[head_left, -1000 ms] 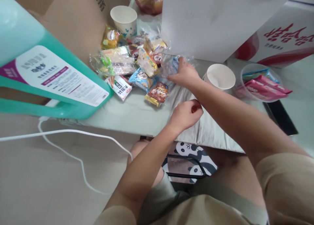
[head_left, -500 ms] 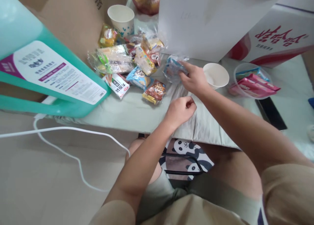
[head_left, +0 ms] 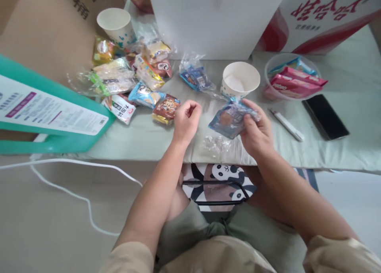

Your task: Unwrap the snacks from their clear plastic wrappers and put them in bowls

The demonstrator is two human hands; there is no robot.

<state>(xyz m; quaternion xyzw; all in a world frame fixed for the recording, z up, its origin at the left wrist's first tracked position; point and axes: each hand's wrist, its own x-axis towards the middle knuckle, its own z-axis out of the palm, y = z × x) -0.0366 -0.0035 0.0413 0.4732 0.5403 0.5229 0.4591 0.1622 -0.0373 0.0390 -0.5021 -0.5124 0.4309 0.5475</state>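
Pinched between the thumb and fingers of my right hand [head_left: 258,130] is a blue, see-through snack packet [head_left: 228,120] with a brownish piece showing inside. It is held above the cloth, in front of a paper cup [head_left: 240,80]. My left hand [head_left: 187,122] is curled closed, palm side inward, and nothing sticks out of it. Right by it lies a brown cookie packet [head_left: 167,108]. Behind the held packet rests another blue packet [head_left: 196,77] in clear wrap. Crumpled clear plastic [head_left: 217,145] lies between my hands near the table edge.
Several wrapped snacks [head_left: 114,76] are heaped at the left, by a second paper cup [head_left: 116,26]. A clear bowl [head_left: 269,76] with pink packets, a white pen-like stick [head_left: 286,124] and a phone [head_left: 326,116] are at right. A green jug [head_left: 89,142] stands left; a white box [head_left: 214,22] stands behind.
My right hand has picked up a blue packet and drawn it back toward me. My left hand stays curled. The view has shifted right, showing the white stick beside the phone.
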